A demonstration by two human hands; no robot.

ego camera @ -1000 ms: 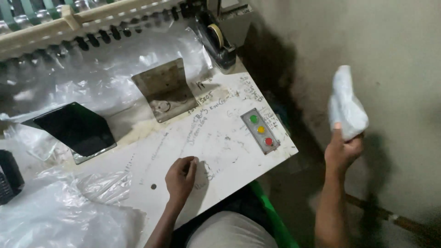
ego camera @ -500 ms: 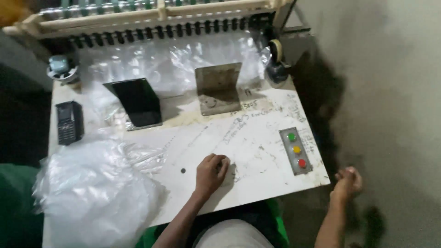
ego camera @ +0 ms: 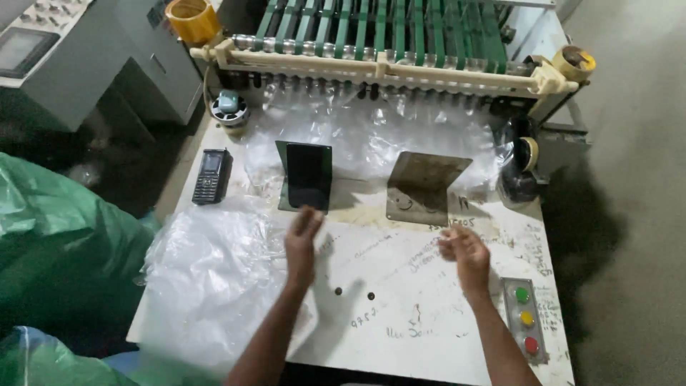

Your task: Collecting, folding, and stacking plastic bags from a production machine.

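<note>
Left hand (ego camera: 301,241): was a fist pressed on the white table (ego camera: 429,314); now lifted, open, empty, beside the stack of clear plastic bags (ego camera: 214,279). Right hand (ego camera: 466,251): earlier held up a white bundle off the table's edge; now over the table, loosely open, empty. Bundle out of view

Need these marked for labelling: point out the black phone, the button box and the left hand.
black phone (ego camera: 211,176), head view, middle of its keypad face.
button box (ego camera: 524,318), head view, on the yellow middle button.
left hand (ego camera: 301,239), head view, back of the hand.
</note>
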